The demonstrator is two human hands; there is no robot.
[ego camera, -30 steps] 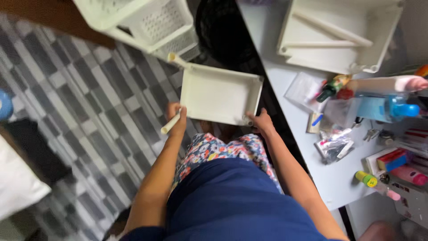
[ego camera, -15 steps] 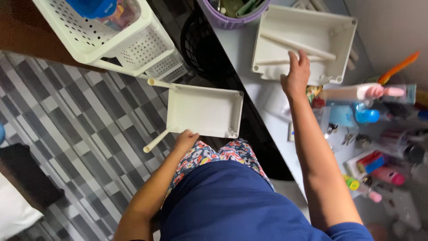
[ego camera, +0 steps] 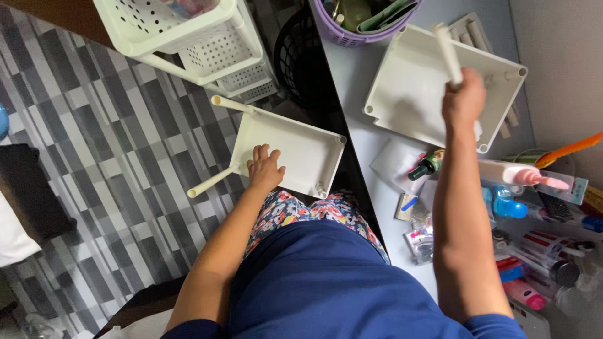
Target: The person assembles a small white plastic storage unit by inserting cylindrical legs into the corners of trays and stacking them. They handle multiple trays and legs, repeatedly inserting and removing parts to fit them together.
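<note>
A floor of grey, black and white rectangular tiles (ego camera: 107, 132) is stretching across the left side. A pale grey tabletop (ego camera: 361, 88) is running down the right, meeting a plain off-white wall (ego camera: 565, 56). A black wire wastebasket (ego camera: 301, 56) is standing beside the tabletop's edge. Soft, even light is falling over everything.

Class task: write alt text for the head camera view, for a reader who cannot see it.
The person's right hand lifts a white tube above a white tray on the desk, while the left hand steadies another white tray on the lap.
</note>
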